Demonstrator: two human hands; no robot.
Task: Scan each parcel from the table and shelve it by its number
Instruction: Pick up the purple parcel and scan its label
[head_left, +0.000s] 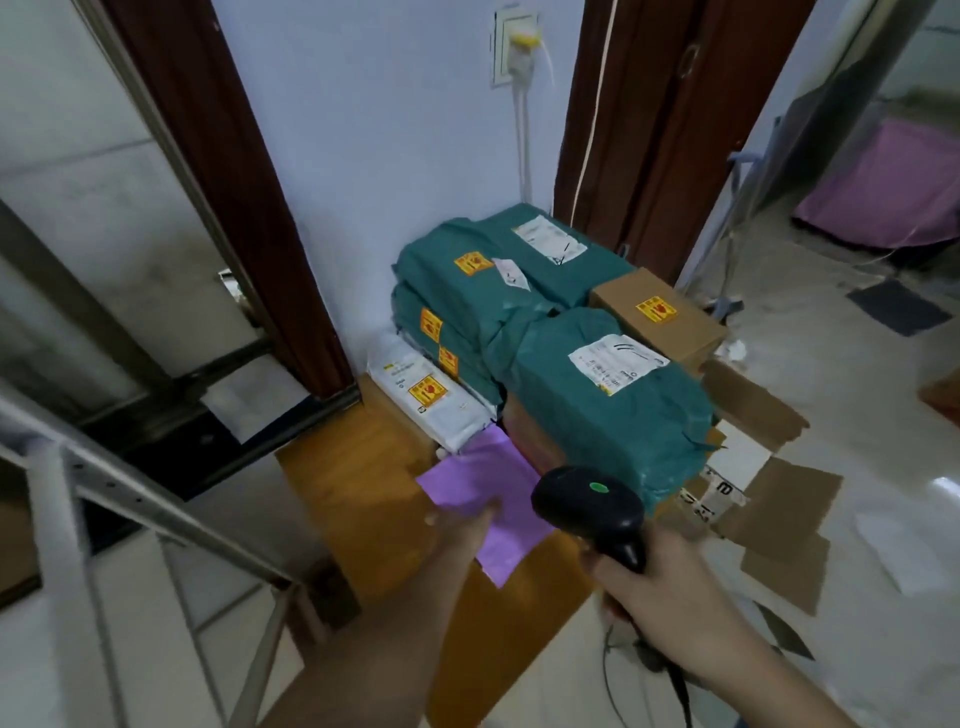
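On the wooden table (363, 467), my left hand (462, 525) pinches the purple mailer (483, 483) at its near edge. My right hand (660, 582) is wrapped around the black scanner (589, 506), green light lit, just beside the nearest teal parcel (608, 410).

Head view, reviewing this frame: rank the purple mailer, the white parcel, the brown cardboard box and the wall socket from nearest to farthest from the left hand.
1. Purple mailer: under the left hand, at the table's front.
2. White parcel: just behind the mailer, left of the pile.
3. Brown cardboard box: at the pile's back right.
4. Wall socket: high on the wall behind everything.
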